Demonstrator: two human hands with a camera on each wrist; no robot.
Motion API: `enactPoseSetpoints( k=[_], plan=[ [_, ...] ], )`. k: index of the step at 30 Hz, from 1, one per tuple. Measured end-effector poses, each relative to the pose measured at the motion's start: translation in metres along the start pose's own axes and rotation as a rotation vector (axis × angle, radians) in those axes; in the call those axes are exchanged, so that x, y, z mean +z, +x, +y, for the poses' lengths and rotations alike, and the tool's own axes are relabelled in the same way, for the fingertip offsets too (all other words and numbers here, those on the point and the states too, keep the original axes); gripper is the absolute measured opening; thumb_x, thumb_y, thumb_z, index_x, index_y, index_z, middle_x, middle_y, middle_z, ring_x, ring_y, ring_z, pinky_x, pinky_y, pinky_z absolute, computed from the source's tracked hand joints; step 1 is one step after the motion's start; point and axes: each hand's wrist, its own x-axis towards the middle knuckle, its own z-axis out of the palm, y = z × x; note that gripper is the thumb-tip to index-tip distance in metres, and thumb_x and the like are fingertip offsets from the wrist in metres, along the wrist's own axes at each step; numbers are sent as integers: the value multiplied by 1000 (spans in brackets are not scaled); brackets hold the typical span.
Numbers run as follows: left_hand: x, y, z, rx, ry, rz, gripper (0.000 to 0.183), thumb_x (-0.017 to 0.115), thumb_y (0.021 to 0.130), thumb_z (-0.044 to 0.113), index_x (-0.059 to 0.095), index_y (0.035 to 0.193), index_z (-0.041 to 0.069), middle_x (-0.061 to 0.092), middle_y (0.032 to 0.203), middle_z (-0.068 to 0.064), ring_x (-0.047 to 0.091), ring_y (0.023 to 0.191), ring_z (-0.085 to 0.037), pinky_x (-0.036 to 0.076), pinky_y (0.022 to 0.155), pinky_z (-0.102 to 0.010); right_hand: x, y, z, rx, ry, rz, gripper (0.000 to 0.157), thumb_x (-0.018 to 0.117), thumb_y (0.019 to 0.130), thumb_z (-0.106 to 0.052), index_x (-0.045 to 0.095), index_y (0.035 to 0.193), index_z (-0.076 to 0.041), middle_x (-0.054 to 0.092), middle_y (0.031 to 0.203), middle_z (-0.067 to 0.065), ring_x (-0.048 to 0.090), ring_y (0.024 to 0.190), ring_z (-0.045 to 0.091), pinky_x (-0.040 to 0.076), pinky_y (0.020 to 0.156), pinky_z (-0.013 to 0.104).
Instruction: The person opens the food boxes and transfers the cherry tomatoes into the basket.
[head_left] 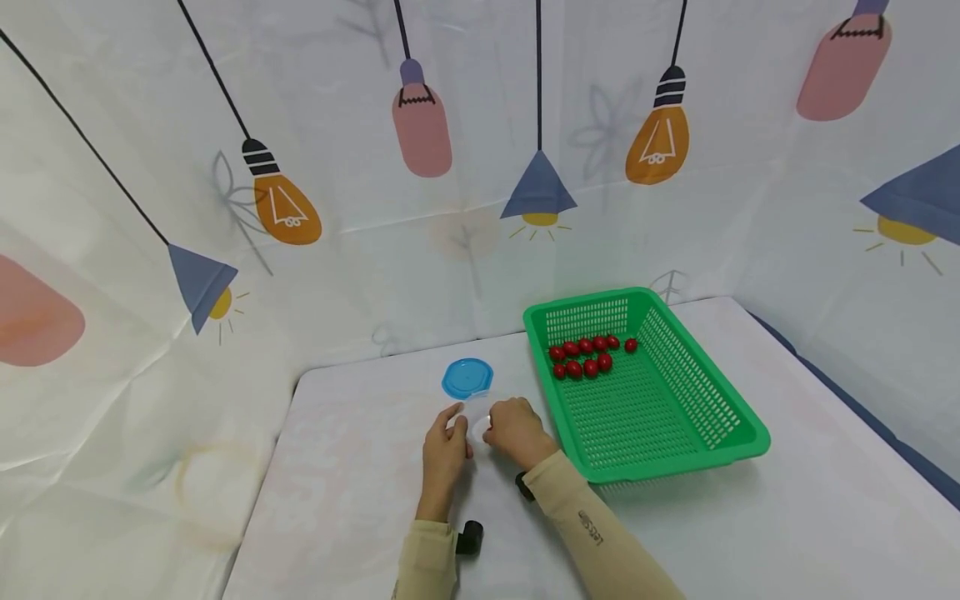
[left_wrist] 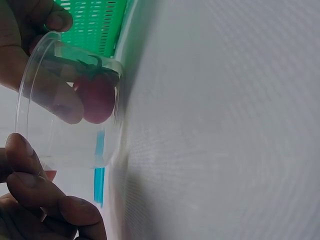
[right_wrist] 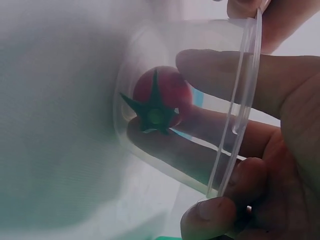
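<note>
A clear plastic tub (head_left: 477, 407) stands on the table between the hands, its mouth facing up. My left hand (head_left: 444, 450) is at its left side, and the fingertips (left_wrist: 21, 152) pinch the rim. Reaching down into the tub, my right hand (head_left: 519, 429) has its thumb and a finger around a cherry tomato (right_wrist: 162, 87). That tomato, red with a green leafy top, is low inside the tub, close to its bottom. From the head view it is hidden by the right hand. A round blue lid (head_left: 467, 378) lies flat just behind the tub.
A green plastic basket (head_left: 731, 421) with mesh walls stands right of the hands. Several red cherry tomatoes (head_left: 573, 369) are gathered at its far left end. Behind the table hangs a white cloth (head_left: 480, 275) printed with lamps.
</note>
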Motion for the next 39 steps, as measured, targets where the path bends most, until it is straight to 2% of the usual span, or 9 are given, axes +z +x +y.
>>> enactPoseSetpoints(
  k=[7,13,21,24,30,39],
  plan=[
    [2,-1,2,-7,8,0,35,54,102,16,63,135,6,54,51,1,48,47,-13,37,52,-28,0,1,1,16,-15,-21,22,81,83,-20,71,70,-6,64,65,5,60,71,24,51,65,37],
    [2,-1,1,1,11,2,35,53,103,17,63,135,6,53,51,2,48,48,-13,39,53,-29,2,1,3,-4,68,4,23,82,82,-18,68,67,-7,61,62,2,56,67,21,49,64,35],
    [2,0,-3,11,14,26,36,53,103,17,63,135,6,50,49,4,47,48,-14,39,53,-31,13,0,5,-11,210,110,20,86,80,-19,75,84,-3,70,77,8,61,76,23,54,70,35],
    [2,0,-3,13,9,27,36,53,103,17,63,135,5,50,50,4,47,47,-13,38,52,-30,14,-3,6,-12,246,133,19,85,80,-18,75,85,-2,70,77,8,61,77,25,54,70,37],
    [3,0,-4,-19,16,29,35,53,103,18,63,135,8,52,53,0,48,49,-15,40,54,-30,20,-6,8,-4,293,177,22,85,81,-20,76,93,-4,69,79,5,54,76,21,48,66,33],
    [5,1,-3,-11,33,45,34,55,103,18,65,134,10,52,52,0,48,48,-14,39,52,-30,28,-11,10,-40,335,326,23,85,83,-26,78,99,-11,74,88,1,57,79,19,49,65,33]
  ],
)
